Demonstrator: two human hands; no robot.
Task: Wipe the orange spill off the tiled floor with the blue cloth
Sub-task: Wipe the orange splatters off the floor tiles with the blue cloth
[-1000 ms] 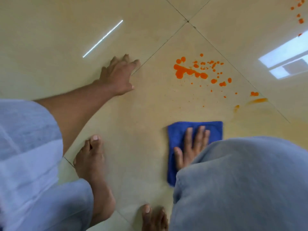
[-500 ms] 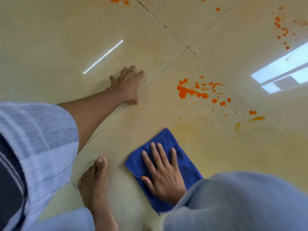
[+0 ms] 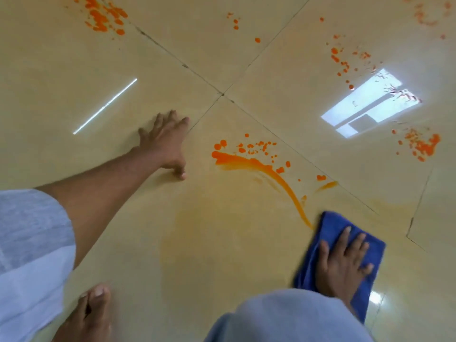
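A folded blue cloth (image 3: pixel 330 230) lies on the glossy beige tiled floor (image 3: pixel 222 243) at the lower right. My right hand (image 3: pixel 343 262) presses flat on it with fingers spread and straight. An orange spill (image 3: pixel 249 161) of blobs and drops sits mid-floor, and a curved orange streak (image 3: pixel 291 193) runs from it down to the cloth's upper left corner. My left hand (image 3: pixel 165 144) rests flat on the floor left of the spill, fingers straight, arm stretched out. A faint yellowish film covers the tile below the spill.
More orange splatter lies at the top left (image 3: pixel 103 18), top middle (image 3: pixel 235 23), upper right (image 3: pixel 345 62) and right (image 3: pixel 422 144). My bare left foot (image 3: pixel 86 314) stands at the bottom left. My knee in grey cloth (image 3: pixel 283 319) hides the floor at the bottom.
My right hand has swept the cloth from the lower middle to the right, dragging the spill into a long orange streak. The view has tilted up, showing more splatter farther off.
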